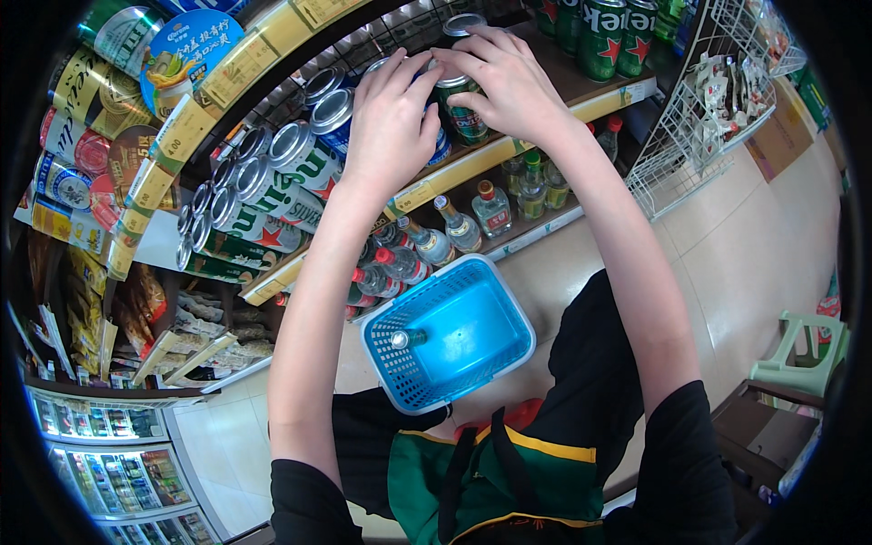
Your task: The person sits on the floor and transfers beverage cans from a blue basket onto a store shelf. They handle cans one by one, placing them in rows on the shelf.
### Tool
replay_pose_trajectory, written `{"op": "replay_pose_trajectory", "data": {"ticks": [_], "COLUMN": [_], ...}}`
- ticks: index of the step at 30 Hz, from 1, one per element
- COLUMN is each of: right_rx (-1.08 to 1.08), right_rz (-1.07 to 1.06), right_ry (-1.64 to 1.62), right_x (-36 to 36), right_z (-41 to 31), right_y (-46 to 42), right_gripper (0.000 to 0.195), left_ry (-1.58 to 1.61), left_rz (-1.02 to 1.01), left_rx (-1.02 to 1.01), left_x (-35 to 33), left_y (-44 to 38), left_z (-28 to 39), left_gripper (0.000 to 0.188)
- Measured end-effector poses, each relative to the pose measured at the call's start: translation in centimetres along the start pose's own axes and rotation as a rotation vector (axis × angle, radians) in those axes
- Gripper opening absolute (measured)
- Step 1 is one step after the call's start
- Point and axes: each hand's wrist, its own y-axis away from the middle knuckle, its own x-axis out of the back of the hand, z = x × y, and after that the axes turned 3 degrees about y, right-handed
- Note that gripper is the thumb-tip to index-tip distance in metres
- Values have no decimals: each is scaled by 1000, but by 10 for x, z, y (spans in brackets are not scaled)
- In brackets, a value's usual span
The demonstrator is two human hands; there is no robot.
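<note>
My left hand (395, 116) reaches palm down over blue beer cans (332, 122) on the shelf, its fingertips close to my right hand. What lies under the left palm is hidden. With bent fingers across its top and the thumb at its side, my right hand (507, 85) grips a dark green can (466, 116). Part of another blue can (439, 146) shows between the left thumb and that green can. Below my arms, a blue plastic basket (507, 300) stands on the floor, with one green can (409, 338) upright at its left end.
Silver-and-green Heineken cans (279, 197) stand left of my hands, green ones (603, 41) at right. Bottles (429, 242) line the lower shelf under a yellow price rail (456, 174). A wire rack (708, 129) juts out at right. A green plastic stool (797, 361) is farther right.
</note>
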Motion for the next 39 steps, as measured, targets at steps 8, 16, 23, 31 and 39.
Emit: {"op": "replay_pose_trajectory", "data": {"ticks": [8, 16, 23, 31, 39], "right_rx": [-133, -366, -375, -262, 108], "right_rz": [175, 92, 68, 371, 146], "right_ry": [-128, -536, -532, -306, -458], "right_x": [-9, -22, -23, -4, 17], "right_z": [1, 20, 15, -11, -109], "right_y": [7, 28, 31, 36, 72], "right_gripper": [70, 86, 98, 81, 43], "left_ry": [-38, -57, -128, 58, 308], "left_rz": [-33, -26, -17, 53, 26], "left_rx": [18, 34, 63, 170, 530], "left_x": [2, -4, -7, 14, 15], "left_y": [2, -1, -1, 33, 192], "left_z": [2, 7, 17, 47, 83], "left_gripper": [45, 48, 57, 66, 47]}}
